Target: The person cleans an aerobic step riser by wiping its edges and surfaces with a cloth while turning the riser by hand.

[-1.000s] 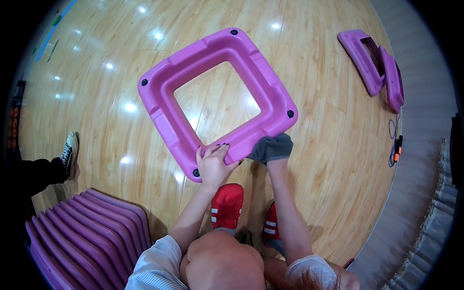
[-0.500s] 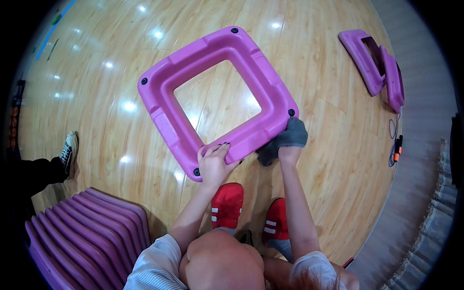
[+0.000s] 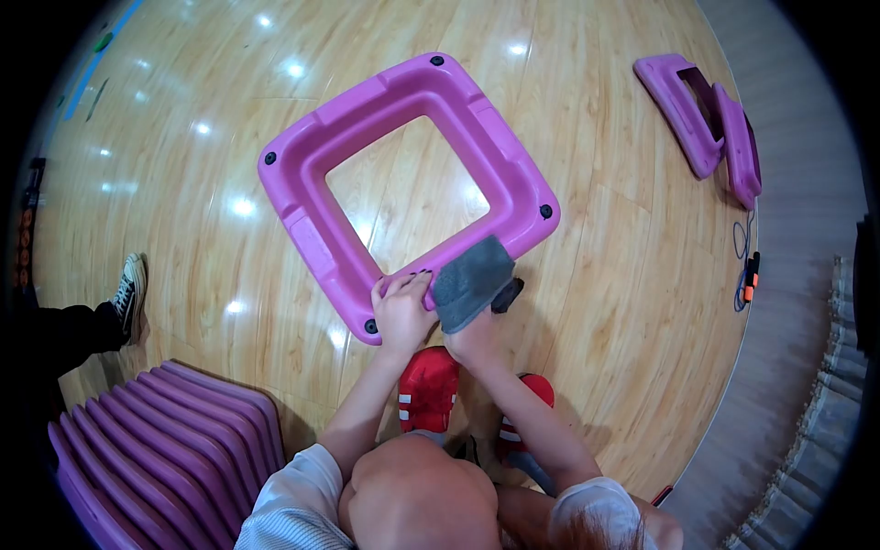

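Note:
A pink square plastic frame (image 3: 307,240) with a large square opening and a black round pad at each corner is in front of me. My left hand (image 3: 404,310) grips its near edge, close to the left corner, fingers over the rim. A grey cloth (image 3: 475,282) lies against the same edge just right of that hand. My right hand (image 3: 471,337) is closed on the cloth, which hides most of its fingers. The frame looks slightly tilted, though I cannot tell how far its near edge is off the floor.
Several purple plastic frames (image 3: 174,440) stand stacked at the lower left. Two pink frames (image 3: 683,119) lean at the far right, near a cord with black and orange handles (image 3: 752,278). Another person's shoe (image 3: 129,295) is on the wooden floor at left. My red shoes (image 3: 428,390) are below the frame.
My right hand and the cloth have moved left along the near edge, from the right corner to beside my left hand. The frame and my left hand have barely moved.

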Demonstrator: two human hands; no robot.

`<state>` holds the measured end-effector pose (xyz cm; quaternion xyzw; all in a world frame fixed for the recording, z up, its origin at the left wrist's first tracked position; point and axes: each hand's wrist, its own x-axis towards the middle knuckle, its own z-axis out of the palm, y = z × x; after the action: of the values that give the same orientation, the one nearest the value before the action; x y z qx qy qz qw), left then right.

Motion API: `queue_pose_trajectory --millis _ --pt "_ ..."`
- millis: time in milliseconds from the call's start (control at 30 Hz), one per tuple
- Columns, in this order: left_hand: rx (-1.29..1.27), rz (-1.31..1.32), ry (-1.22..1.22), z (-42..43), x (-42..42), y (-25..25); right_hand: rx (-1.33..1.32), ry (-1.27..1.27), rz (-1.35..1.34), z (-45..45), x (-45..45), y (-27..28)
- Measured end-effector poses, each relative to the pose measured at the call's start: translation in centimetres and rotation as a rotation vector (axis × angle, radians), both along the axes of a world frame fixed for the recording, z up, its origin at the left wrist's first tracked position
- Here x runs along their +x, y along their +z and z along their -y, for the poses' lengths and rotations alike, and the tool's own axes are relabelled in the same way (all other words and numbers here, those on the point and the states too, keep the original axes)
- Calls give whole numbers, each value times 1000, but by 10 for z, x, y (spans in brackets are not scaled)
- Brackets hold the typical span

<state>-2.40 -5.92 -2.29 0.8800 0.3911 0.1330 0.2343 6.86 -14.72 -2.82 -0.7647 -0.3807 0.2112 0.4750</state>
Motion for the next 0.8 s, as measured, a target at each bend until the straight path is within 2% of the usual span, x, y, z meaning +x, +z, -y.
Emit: queue_pose_trajectory --millis 67,100,167,267,400,467,500,567,667,800 --pt "-34 4 -4 0 1 1 -160 182 455 8 6 -1" --pt "-33 4 -6 -1 0 4 -160 180 455 9 13 1" --pt "-66 -41 -77 -3 -3 11 -200 135 635 5 32 10" --pt "-45 -24 -142 -3 -6 11 -138 144 692 6 60 15" --pt "-80 0 -128 -2 -1 13 -121 86 661 -6 52 33" --pt "-136 44 -71 -1 1 10 -269 268 608 -12 46 37" --pt "-137 42 -74 -1 1 8 -270 265 606 -11 38 24" --pt "-125 -6 -103 -2 0 3 -59 168 585 -4 19 -10" --pt "-134 -30 -111 -3 -1 5 -116 232 546 2 19 -3" --pt "-133 -26 -111 -1 1 5 -106 199 520 0 47 6"
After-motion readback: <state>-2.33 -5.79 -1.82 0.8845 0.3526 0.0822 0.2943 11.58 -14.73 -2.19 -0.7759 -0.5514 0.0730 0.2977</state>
